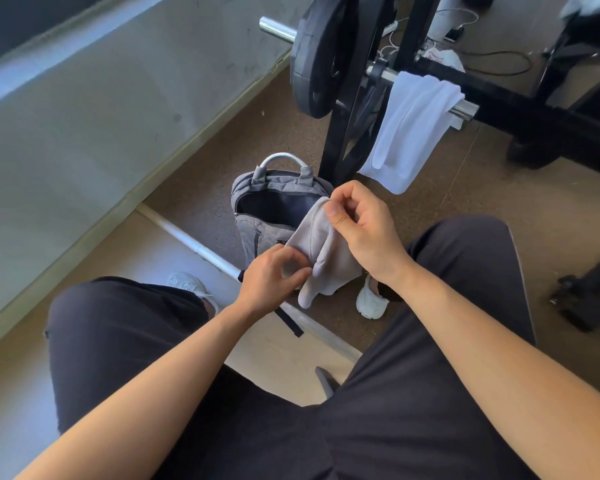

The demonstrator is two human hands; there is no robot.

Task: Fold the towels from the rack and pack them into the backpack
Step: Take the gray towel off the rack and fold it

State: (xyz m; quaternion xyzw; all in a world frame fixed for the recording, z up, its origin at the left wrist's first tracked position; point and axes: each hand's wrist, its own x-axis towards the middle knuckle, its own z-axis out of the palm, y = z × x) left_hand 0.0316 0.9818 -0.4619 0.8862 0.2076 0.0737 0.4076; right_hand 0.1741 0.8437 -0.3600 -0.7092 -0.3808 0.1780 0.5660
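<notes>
Room: gym floor [222, 161], person seated.
Backpack [252, 233]: upright between the feet, top open for loading.
Left hand [271, 278]: pinches grey towel [321, 247] at its lower edge.
Grey towel: part folded, held over the backpack mouth.
Right hand [361, 230]: pinches top corner, probably squaring a fold.
White towel [409, 129]: draped over bar [465, 109], not yet folded.
</notes>
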